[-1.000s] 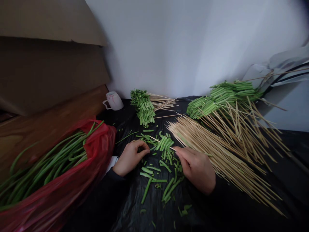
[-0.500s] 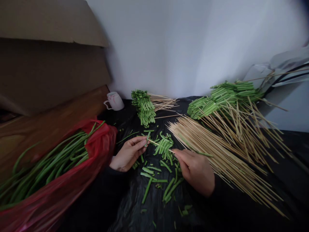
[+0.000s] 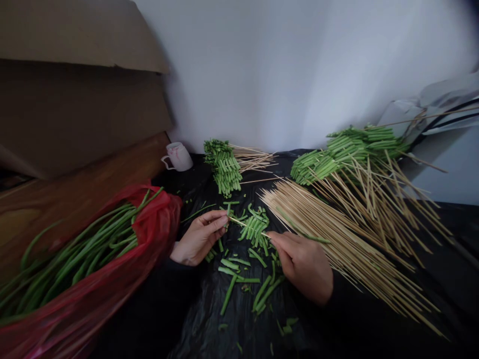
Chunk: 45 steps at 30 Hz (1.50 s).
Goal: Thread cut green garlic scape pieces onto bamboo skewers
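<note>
Between finger and thumb, my left hand (image 3: 202,238) pinches a short piece of green bean (image 3: 229,209). My right hand (image 3: 304,263) is closed on a thin bamboo skewer (image 3: 236,221), whose far tip meets the bean piece at my left fingers. Whether the tip has gone into the bean, I cannot tell. Just below the skewer lies a small heap of cut bean pieces (image 3: 255,227), partly behind it. More loose pieces (image 3: 229,294) are scattered over the black plastic sheet (image 3: 209,324) in front of me.
A red plastic bag (image 3: 160,214) of long beans (image 3: 86,254) lies on the left. To the right spread bare skewers (image 3: 337,234). Farther back are filled bean skewers (image 3: 226,169), another pile of them (image 3: 348,149), a white mug (image 3: 178,157) and a cardboard box (image 3: 82,99).
The bean piece in my left fingers has turned more upright and shifted slightly at the skewer's tip. My right hand and the skewer have barely moved.
</note>
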Tool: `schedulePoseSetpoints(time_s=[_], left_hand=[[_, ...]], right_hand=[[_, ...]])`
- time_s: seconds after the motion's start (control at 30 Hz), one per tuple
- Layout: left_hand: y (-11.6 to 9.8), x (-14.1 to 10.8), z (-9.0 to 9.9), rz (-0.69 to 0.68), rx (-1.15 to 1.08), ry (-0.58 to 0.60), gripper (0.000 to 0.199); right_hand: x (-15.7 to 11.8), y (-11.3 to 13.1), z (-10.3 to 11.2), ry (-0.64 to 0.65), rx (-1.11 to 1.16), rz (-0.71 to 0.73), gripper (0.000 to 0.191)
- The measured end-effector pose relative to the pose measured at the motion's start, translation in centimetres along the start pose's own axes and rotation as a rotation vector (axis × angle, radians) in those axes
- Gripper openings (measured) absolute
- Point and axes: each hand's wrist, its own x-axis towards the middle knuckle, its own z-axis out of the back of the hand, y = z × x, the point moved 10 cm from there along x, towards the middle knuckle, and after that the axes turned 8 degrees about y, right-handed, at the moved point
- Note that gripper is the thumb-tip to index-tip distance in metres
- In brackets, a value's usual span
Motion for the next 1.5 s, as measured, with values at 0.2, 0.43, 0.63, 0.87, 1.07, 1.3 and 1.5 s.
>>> schedulePoseSetpoints(time_s=[0.2, 0.43, 0.63, 0.87, 1.07, 1.3, 1.5], left_hand=[[-0.2, 0.0, 0.1, -0.01, 0.019, -0.003, 0.029], [-0.1, 0.0, 0.1, -0.008, 0.043, 0.014, 0.028], [0.2, 0.0, 0.1, 0.003, 0.052, 0.037, 0.027], [0.6, 0.1, -0.3, 0.026, 0.04, 0.093, 0.026], [0.5, 0.1, -0.2, 0.031, 0.043, 0.058, 0.026], [0.6, 0.1, -0.3, 0.054, 0.034, 0.08, 0.027], [0.9, 0.1, -0.4, 0.064, 0.042, 0.091, 0.026]], right_hand=[[0.0, -0.1, -0.2, 0.014, 0.004, -0.004, 0.031], [-0.1, -0.1, -0.2, 0.013, 0.02, 0.002, 0.032], [-0.2, 0.1, 0.0, -0.009, 0.001, 0.013, 0.031], [-0.3, 0.2, -0.2, -0.022, 0.022, 0.033, 0.033], [-0.1, 0.4, -0.1, -0.004, 0.024, 0.026, 0.032], [-0.3, 0.4, 0.1, -0.021, 0.018, 0.03, 0.033], [-0.3, 0.5, 0.2, -0.031, 0.018, 0.037, 0.033]])
